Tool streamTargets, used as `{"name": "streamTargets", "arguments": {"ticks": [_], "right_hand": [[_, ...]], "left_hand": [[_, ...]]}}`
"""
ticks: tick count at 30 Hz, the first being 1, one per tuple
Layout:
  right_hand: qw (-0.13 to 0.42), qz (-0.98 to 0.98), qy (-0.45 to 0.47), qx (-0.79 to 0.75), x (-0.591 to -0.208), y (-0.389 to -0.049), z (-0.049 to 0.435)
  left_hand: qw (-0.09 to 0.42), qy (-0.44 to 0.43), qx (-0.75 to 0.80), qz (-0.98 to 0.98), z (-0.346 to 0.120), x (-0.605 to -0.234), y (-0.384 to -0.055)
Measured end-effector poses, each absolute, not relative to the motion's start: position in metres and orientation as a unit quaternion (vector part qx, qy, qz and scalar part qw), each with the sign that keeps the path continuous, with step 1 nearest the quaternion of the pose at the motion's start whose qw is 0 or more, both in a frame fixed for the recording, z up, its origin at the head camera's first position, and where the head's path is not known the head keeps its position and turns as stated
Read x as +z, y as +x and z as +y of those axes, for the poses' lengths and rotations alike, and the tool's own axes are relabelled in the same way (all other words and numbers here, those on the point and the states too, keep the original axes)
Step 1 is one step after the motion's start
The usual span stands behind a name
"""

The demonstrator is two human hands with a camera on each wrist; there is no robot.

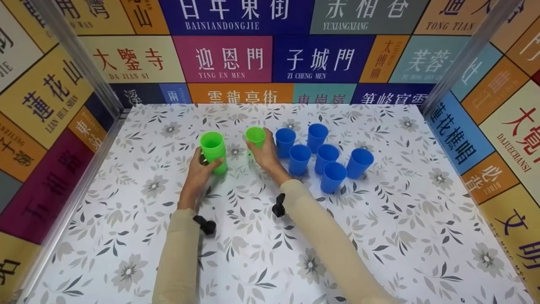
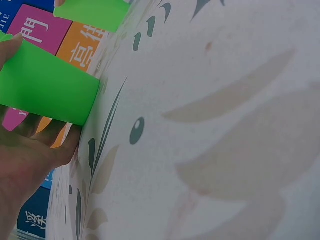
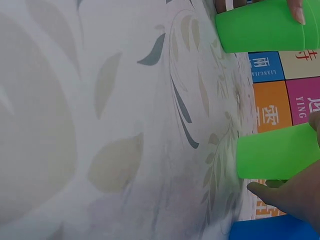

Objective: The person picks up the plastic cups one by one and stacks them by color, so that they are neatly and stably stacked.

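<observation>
The green stack (image 1: 214, 153) stands on the left side of the table (image 1: 236, 261), and the left hand (image 1: 197, 174) holds it round the side, the thumb on its near right. To the right of it, well apart, is the single green cup (image 1: 255, 137); the right hand (image 1: 267, 155) grips it with thumb and fingers on opposite sides. Whether its base fully touches the table, I cannot tell.

The cups look like thin plastic, so I judge them light, rather stiff, little fragile, and perhaps slippery on the smooth wall. It seems best to take hold at the middle of the side, with gentle pressure; a lone cup could tip easily, and nested ones may cling together.

Just right of the right hand are six blue cups (image 1: 299, 160), upright in a loose group. I see no brand or label on any cup.

The writing is on the far wall: the pink panel (image 1: 222, 59) reads "YING EN MEN", the dark blue panel (image 1: 322, 59) beside it "ZI CHENG MEN", and the cream panel (image 1: 130, 59) at left "DA JIAN SI".
</observation>
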State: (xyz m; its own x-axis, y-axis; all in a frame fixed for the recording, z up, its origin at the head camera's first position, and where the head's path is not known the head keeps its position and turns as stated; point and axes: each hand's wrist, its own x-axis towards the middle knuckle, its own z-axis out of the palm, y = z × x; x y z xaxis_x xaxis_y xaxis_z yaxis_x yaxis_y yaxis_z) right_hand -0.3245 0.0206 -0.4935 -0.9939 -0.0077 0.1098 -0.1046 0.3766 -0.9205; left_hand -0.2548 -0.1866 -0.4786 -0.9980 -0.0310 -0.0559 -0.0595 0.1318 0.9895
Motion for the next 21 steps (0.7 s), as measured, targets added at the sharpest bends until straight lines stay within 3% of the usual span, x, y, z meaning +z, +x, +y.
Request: {"name": "streamTargets", "arguments": {"ticks": [13,21], "right_hand": [[0.011,-0.818,0.052,0.572,-0.467,-0.316,0.025],[0.037,-0.823,0.085,0.56,-0.438,-0.309,0.024]], "left_hand": [[0.003,-0.039,0.648,0.76,-0.193,-0.51,-0.275],[-0.011,-0.034,0.636,0.771,-0.192,-0.511,-0.274]]}}
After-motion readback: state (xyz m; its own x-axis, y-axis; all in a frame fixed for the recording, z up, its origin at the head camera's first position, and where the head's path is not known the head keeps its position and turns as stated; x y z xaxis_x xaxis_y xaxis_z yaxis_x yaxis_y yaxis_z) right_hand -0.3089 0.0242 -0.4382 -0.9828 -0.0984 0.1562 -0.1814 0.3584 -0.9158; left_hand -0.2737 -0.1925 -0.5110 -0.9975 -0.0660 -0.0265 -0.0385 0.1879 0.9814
